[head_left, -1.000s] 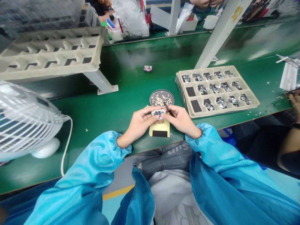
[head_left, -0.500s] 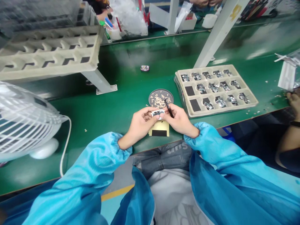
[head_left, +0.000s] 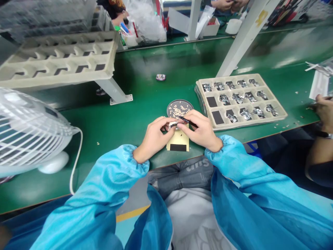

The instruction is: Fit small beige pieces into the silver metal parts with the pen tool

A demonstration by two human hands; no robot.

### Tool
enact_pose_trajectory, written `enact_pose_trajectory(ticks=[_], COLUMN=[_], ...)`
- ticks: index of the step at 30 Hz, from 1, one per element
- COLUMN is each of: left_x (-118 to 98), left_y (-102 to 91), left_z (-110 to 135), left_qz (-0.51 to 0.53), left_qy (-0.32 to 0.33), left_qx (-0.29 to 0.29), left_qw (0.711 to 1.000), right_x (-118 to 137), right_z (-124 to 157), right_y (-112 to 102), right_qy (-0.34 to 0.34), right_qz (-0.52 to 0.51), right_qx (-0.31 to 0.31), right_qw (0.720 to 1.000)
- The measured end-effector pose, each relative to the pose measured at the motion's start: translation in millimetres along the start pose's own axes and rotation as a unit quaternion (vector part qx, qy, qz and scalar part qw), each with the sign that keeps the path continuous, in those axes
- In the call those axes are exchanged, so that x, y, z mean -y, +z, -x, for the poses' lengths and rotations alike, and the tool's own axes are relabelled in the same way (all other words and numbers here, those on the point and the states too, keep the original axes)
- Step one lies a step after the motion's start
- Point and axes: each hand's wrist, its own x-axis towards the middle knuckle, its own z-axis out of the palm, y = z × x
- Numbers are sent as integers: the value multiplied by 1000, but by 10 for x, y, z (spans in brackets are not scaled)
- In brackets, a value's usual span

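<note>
My left hand [head_left: 153, 137] pinches a small white and metal part [head_left: 172, 124] over the green bench. My right hand [head_left: 201, 131] grips black tweezers [head_left: 187, 121], whose tip points left at the part. Both hands hover above a tan card with a black strip [head_left: 179, 142]. Just beyond them lies a round perforated dish [head_left: 179, 107] with several tiny pale pieces. A beige compartment tray [head_left: 240, 99] with several metal parts sits to the right.
A white desk fan [head_left: 28, 132] with its cable stands at the left. A raised beige tray rack [head_left: 59, 60] on white legs is at the back left. A loose small part [head_left: 160, 77] lies mid-bench. Another person's hand [head_left: 322, 107] works at the far right.
My right hand has turned the tweezers from pointing away to lying nearly flat, tip toward the part. My left hand keeps its hold.
</note>
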Motion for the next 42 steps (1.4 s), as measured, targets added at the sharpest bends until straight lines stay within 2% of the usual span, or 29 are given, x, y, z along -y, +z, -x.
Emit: enact_pose_trajectory(ticks=[3,9,14,18,21,24,28,31,34,36,39,42], left_x=[7,15,11,26,57,89,132,239,480,696,1005,1168], left_y=[-1,9,12,20,8,-23,-80,-149,-284,-410,-582,-617], left_z=[6,14,18,10,-4,-30,-89,-163,-317,-500,-892,-1331], left_qz=[-23,-47,-61,-45,-25,-16,-31,-37,-66,-115,-173,-201], left_qy=[12,31,22,-5,-33,-48,-68,-87,-95,-91,-93,-129], left_qx=[-5,-6,-4,-5,-5,-14,-17,-30,-63,-89,-111,-144], left_qw=[1000,998,998,999,999,999,997,995,991,985,974,960], right_x=[-58,-112,-88,-74,-74,-105,-193,-191,-58,64,174,137], right_z=[17,59,71,55,-18,-135,-230,-210,-117,4,293,619], right_y=[28,59,45,44,35,8,-17,-35,-96,-164,-272,-329], right_qy=[-19,-63,-69,-37,-12,40,99,73,40,26,0,9], right_qz=[-1,38,116,105,56,97,199,169,90,40,-2,-36], right_qx=[17,7,57,102,57,6,37,1,-55,-62,-50,-85], right_qw=[1000,997,989,988,997,994,974,983,994,997,999,996])
